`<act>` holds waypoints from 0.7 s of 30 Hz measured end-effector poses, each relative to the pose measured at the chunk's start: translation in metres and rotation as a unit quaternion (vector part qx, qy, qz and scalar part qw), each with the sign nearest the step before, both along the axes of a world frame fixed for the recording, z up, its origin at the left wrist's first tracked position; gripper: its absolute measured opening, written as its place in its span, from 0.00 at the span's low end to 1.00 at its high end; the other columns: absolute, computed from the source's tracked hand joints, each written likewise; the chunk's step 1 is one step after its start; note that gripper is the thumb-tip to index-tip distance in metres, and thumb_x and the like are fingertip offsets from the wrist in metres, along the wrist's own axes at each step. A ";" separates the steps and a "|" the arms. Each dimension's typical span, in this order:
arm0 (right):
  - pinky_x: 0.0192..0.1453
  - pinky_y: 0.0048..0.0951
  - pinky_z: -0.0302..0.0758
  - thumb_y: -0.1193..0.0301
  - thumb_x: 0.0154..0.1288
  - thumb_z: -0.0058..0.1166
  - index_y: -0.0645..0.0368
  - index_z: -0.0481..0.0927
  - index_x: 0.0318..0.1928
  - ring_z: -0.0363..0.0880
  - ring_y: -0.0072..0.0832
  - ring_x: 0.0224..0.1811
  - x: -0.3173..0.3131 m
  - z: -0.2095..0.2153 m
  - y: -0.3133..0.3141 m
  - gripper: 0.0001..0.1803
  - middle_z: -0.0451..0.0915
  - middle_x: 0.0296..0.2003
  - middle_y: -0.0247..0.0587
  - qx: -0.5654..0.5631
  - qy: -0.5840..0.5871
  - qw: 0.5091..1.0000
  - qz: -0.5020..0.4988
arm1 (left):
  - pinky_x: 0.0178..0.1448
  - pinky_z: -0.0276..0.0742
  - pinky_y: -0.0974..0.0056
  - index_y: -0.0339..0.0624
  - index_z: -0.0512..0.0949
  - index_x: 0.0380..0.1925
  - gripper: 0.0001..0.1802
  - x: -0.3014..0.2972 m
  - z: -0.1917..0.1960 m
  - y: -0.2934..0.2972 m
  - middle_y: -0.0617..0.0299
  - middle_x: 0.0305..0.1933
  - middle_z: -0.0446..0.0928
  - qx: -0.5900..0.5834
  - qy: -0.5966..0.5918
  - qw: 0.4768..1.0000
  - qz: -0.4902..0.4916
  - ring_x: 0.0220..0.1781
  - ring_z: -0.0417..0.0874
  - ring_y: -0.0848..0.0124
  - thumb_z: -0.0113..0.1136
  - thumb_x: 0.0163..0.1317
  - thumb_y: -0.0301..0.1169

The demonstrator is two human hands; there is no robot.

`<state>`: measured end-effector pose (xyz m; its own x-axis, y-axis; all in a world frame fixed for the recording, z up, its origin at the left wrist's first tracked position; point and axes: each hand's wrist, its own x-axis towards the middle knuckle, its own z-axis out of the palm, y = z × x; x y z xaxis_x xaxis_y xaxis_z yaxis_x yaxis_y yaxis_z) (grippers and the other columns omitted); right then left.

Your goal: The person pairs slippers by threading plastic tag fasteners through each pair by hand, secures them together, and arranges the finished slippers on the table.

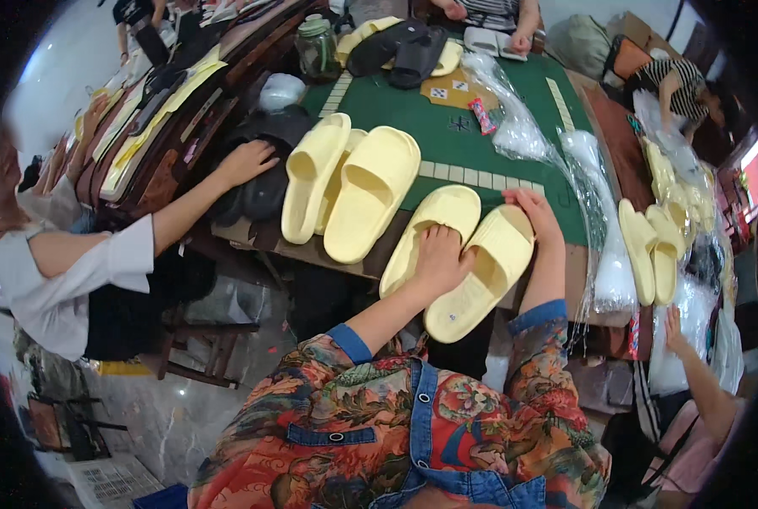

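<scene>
Pale yellow foam slippers lie under both your hands at the near edge of the bench (481,157). Your left hand (441,257) rests palm down, fingers spread flat, across the near ends of the left slipper (434,222) and the right slipper (489,267), which lie side by side and touching. Your right hand (531,212) lies at the far end of the right slipper, fingers curled over its edge, gripping it lightly. To the left, a second yellow pair (353,182) sits on the bench, well apart from yours. Farther left, another person's hand (245,161) presses on black slippers (264,191). Clear plastic bags (557,148) trail down the right side of the green bench top, and more yellow slippers (653,246) stand just beyond them at the right.
</scene>
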<state>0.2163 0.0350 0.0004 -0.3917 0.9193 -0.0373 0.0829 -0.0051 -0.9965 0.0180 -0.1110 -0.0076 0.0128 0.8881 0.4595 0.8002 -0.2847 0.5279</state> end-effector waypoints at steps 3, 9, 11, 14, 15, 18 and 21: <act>0.39 0.21 0.70 0.59 0.64 0.49 0.60 0.80 0.41 0.73 0.18 0.34 -0.014 0.006 -0.004 0.17 0.76 0.33 0.31 0.001 0.022 0.999 0.023 | 0.47 0.60 0.52 0.34 0.69 0.26 0.14 -0.008 0.001 0.000 0.47 0.31 0.69 -0.011 -0.026 1.000 -0.003 0.39 0.68 0.51 0.55 0.53 0.35; 0.25 0.13 0.62 0.60 0.64 0.49 0.59 0.78 0.43 0.64 0.09 0.23 -0.001 0.000 0.004 0.16 0.74 0.29 0.25 -0.052 0.102 0.993 -0.009 | 0.51 0.60 0.51 0.34 0.69 0.32 0.13 -0.004 -0.003 0.000 0.47 0.36 0.70 0.004 -0.001 1.000 -0.017 0.45 0.68 0.52 0.56 0.50 0.32; 0.21 0.11 0.58 0.60 0.64 0.49 0.59 0.78 0.43 0.61 0.08 0.20 -0.007 0.004 -0.001 0.16 0.73 0.28 0.24 -0.056 0.104 0.993 -0.026 | 0.51 0.60 0.52 0.35 0.69 0.32 0.13 -0.009 -0.005 -0.004 0.47 0.37 0.70 0.018 -0.004 1.000 -0.022 0.45 0.69 0.52 0.56 0.50 0.32; 0.22 0.11 0.58 0.60 0.64 0.49 0.58 0.78 0.43 0.60 0.09 0.20 -0.011 0.007 -0.003 0.16 0.73 0.28 0.24 -0.049 0.074 0.996 -0.032 | 0.51 0.60 0.52 0.35 0.69 0.32 0.13 -0.014 0.001 -0.005 0.47 0.37 0.70 -0.013 -0.020 0.999 -0.035 0.45 0.69 0.53 0.56 0.50 0.32; 0.22 0.11 0.58 0.60 0.64 0.49 0.59 0.78 0.43 0.60 0.09 0.20 -0.012 0.008 -0.004 0.16 0.73 0.28 0.24 -0.048 0.079 0.995 -0.043 | 0.51 0.60 0.52 0.35 0.69 0.32 0.13 -0.015 0.003 -0.005 0.46 0.37 0.70 -0.058 -0.032 0.997 -0.042 0.45 0.69 0.53 0.56 0.50 0.32; 0.22 0.11 0.58 0.61 0.64 0.49 0.59 0.77 0.44 0.62 0.09 0.21 -0.005 0.001 0.002 0.16 0.73 0.28 0.24 -0.041 0.096 0.994 -0.040 | 0.51 0.60 0.52 0.35 0.68 0.31 0.13 -0.012 0.002 -0.006 0.47 0.36 0.70 -0.024 -0.031 0.999 -0.023 0.44 0.70 0.53 0.56 0.50 0.31; 0.25 0.12 0.62 0.63 0.65 0.48 0.61 0.77 0.45 0.65 0.10 0.23 -0.013 0.007 -0.009 0.16 0.73 0.28 0.25 -0.042 0.108 0.993 -0.024 | 0.46 0.64 0.53 0.35 0.67 0.30 0.11 -0.015 0.029 -0.016 0.47 0.33 0.70 0.022 -0.120 0.992 -0.037 0.41 0.70 0.50 0.55 0.50 0.29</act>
